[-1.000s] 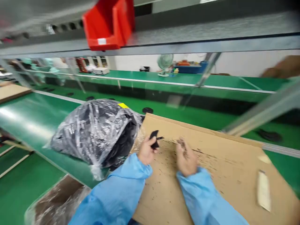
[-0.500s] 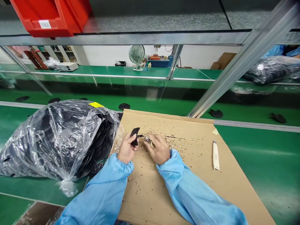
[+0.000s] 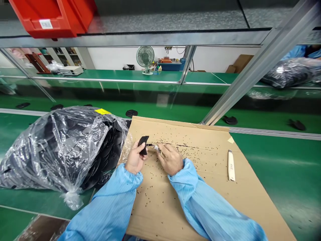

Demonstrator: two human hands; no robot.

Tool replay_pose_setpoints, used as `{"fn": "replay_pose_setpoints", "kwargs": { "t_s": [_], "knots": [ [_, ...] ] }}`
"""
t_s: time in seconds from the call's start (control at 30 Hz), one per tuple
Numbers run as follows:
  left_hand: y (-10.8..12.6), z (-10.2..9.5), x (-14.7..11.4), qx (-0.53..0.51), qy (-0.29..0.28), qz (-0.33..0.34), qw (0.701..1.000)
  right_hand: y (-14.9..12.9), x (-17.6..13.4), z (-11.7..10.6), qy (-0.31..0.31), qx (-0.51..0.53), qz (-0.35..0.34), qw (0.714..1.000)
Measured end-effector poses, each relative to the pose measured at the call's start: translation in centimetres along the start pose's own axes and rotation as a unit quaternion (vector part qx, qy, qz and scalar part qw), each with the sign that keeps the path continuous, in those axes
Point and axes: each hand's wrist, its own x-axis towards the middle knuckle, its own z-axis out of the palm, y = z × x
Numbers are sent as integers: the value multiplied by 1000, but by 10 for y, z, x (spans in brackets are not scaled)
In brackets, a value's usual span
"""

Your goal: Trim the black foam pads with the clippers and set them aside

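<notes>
Between the fingers and thumb of my left hand is a thin, curved black flat piece. My right hand is closed around a small shiny metal hand tool, whose exact kind I cannot make out; my fingers hide most of it. A narrow dark part spans the short gap from the metal tool to the right edge of the black piece. Both hands are above a brown cardboard sheet sprinkled with tiny black bits.
A clear plastic bag full of black flat pieces lies left of the cardboard. On the right of the sheet is a cream-handled tool. More black pieces rest along the green belt behind. A metal post slants up at right; a red bin sits overhead.
My right hand has shifted very slightly right, and more of the metal tool shows. My left hand still holds the black piece, nearly in the same place. The whole view has moved slightly.
</notes>
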Motion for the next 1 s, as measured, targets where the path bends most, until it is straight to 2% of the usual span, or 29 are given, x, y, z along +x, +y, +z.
{"fn": "replay_pose_setpoints", "kwargs": {
  "t_s": [0.1, 0.2, 0.33, 0.43, 0.73, 0.87, 1.0],
  "knots": [
    [-1, 1, 0, 15, 9, 20, 1000, 0, -1, 1, -20, 13, 16, 1000],
    [-3, 2, -1, 25, 9, 47, 999, -2, 0, 2, -20, 83, 49, 995],
    [-4, 4, -2, 28, -2, 65, 997, -3, 3, 3, 18, 187, 117, 975],
    [-4, 4, -2, 27, 14, 69, 997, -1, 4, 3, 47, 198, 143, 969],
    [1, 2, 2, -64, 45, 28, 997, -6, 2, 1, 11, 162, 81, 983],
    [4, 4, -2, -78, 21, -35, 996, -8, 2, 0, -20, 168, 18, 985],
    [4, 3, -2, -81, 4, -63, 995, -11, 1, 0, -56, 159, -16, 986]
  ]
}}
